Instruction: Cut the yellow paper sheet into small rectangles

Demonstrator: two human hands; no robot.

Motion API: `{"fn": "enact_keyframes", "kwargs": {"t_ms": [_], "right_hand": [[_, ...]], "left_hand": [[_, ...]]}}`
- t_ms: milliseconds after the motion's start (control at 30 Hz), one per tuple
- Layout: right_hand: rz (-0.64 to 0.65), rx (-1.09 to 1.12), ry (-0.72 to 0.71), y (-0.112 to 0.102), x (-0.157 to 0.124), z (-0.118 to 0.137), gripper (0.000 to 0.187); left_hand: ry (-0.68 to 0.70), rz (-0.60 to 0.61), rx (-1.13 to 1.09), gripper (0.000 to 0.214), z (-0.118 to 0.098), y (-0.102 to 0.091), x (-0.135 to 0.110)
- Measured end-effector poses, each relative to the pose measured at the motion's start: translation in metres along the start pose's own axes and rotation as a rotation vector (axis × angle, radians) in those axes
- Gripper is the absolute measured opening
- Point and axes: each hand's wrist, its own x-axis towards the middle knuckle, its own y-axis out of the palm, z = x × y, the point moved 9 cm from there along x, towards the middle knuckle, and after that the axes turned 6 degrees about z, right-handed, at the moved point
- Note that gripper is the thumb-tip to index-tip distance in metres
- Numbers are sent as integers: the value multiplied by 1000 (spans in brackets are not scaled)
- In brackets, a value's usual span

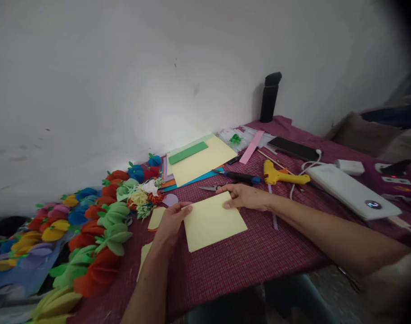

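A pale yellow sheet of paper (215,225), perhaps more than one layer, is held at its far corners. My left hand (173,220) pinches its left corner, thumb on top. On the opposite side my right hand (241,197) grips the right corner, thumb on the face and fingers behind. Just beyond the right fingers lie scissors (208,188), their handles partly hidden. A blue and black handled tool (241,177) is a little farther back. Small yellow paper pieces (156,219) rest beside my left hand, next to a lilac paper piece (171,200).
Many folded paper fruit shapes (114,225) cover the left side. Large paper sheets (202,159) with a green strip (188,153) lie by the wall. A yellow glue gun (283,173), white power bank (354,191), phone (295,148) and black bottle (270,99) occupy the right.
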Motion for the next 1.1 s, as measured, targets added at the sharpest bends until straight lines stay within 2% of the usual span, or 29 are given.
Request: {"fn": "enact_keyframes", "kwargs": {"t_ms": [200, 633, 800, 933, 1000, 1100], "right_hand": [[-4, -10, -3, 1, -1, 2, 56], [50, 19, -5, 4, 1, -1, 60], [62, 13, 6, 8, -1, 0, 62], [149, 26, 46, 22, -5, -2, 66], [199, 27, 69, 30, -6, -5, 68], [250, 18, 97, 40, -5, -11, 70]], "left_hand": [[2, -7, 23, 29, -1, -1, 0], [-24, 1, 18, 34, 0, 1, -1], [-16, 95, 105, 35, -6, 9, -6], [-24, 121, 254, 41, -12, 14, -13], [-40, 171, 290, 40, -13, 23, -16], [-163, 324, 294, 39, -1, 46, -24]]}}
